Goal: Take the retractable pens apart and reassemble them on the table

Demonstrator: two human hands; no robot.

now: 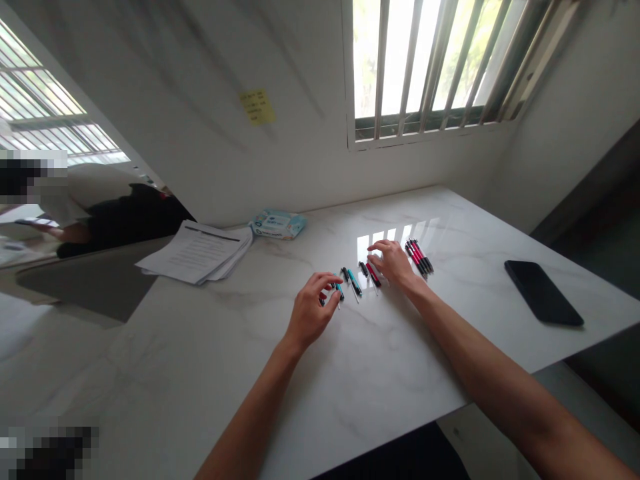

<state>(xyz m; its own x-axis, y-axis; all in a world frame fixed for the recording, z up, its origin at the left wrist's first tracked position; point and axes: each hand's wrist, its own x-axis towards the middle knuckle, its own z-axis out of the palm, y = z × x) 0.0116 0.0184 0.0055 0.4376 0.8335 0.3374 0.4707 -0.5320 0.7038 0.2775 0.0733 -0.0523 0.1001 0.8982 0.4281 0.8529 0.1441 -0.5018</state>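
On the marble-look table lie pens taken apart into barrels, caps and thin white refills. My left hand [314,303] is over a teal pen barrel [339,288], its fingers curved and apart, partly covering the pieces there. Between my hands rests another teal barrel [355,283] with a white refill [354,292] alongside. A red barrel [373,275] and a short black pen part [363,269] lie just left of my right hand [391,261]. That hand's fingers are bent and spread above the table; whatever is beneath them is hidden. Several red-and-black pens [419,257] lie side by side to its right.
A black phone [544,293] lies at the table's right. Stacked papers [200,252] and a pack of wet wipes [278,224] sit at the back left. A yellow note [257,107] sticks to the wall by a barred window [425,67]. Another person [95,200] sits at far left.
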